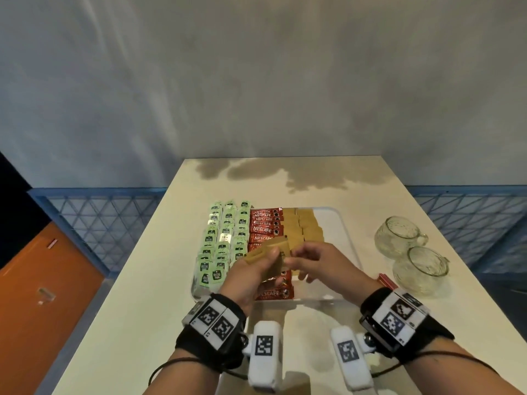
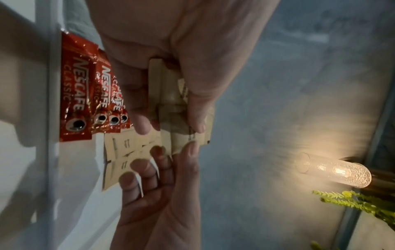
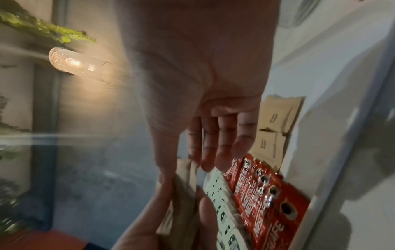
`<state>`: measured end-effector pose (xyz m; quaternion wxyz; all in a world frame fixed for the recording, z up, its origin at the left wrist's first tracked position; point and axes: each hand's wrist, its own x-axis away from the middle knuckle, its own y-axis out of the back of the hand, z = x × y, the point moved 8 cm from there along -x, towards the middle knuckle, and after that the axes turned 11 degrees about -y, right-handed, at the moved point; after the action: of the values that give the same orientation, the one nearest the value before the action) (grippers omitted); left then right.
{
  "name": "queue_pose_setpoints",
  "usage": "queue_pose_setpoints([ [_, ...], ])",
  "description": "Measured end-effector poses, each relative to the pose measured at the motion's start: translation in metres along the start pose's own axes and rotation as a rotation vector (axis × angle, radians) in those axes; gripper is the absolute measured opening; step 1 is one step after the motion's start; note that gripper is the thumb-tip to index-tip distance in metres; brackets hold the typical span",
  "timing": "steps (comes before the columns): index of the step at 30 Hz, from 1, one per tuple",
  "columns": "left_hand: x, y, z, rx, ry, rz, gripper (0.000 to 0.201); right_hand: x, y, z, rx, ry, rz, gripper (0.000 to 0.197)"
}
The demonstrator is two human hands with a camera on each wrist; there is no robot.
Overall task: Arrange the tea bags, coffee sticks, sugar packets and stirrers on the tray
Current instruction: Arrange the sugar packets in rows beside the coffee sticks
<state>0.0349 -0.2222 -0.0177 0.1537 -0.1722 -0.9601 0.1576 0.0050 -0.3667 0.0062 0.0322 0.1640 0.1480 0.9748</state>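
Your left hand [image 1: 253, 269] grips a sugar packet stack [image 1: 273, 249] at frame centre, above the tray [image 1: 333, 229]. Your right hand [image 1: 322, 263] pinches the stack's edge between thumb and fingers. On the tray, from frame left: tea bags [image 1: 225, 240], coffee sticks [image 1: 265, 223], laid sugar packets [image 1: 306, 228]. Two glass cups [image 1: 399, 238] stand at right, off the tray.

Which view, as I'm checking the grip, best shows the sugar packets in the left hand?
Left wrist: the sugar packets sit mid-frame, pinched by the left hand. Head shows them small; right wrist shows blurred edges.
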Motion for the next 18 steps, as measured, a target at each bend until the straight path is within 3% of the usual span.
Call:
queue_pose_setpoints([
  [6, 0.011, -0.001, 0.003, -0.185, 0.017, 0.061, 0.024, 0.006, 0.0, -0.001, 0.013, 0.007, 0.008, 0.019],
  [9, 0.008, 0.017, -0.005, -0.446, -0.102, 0.024, 0.013, 0.01, 0.012, -0.004, 0.138, -0.024, -0.01, 0.021],
  [12, 0.007, 0.017, -0.019, -0.598, -0.243, 0.023, 0.013, 0.014, 0.013, -0.003, 0.415, -0.024, 0.016, 0.025],
  [15, 0.01, -0.005, -0.022, -0.806, -0.333, 0.166, 0.024, 0.018, 0.007, 0.004, 0.553, -0.019, 0.065, 0.023],
  [18, 0.013, -0.022, -0.008, -0.891, -0.287, 0.293, 0.026, 0.018, 0.006, 0.013, 0.567, -0.005, 0.089, 0.023],
])
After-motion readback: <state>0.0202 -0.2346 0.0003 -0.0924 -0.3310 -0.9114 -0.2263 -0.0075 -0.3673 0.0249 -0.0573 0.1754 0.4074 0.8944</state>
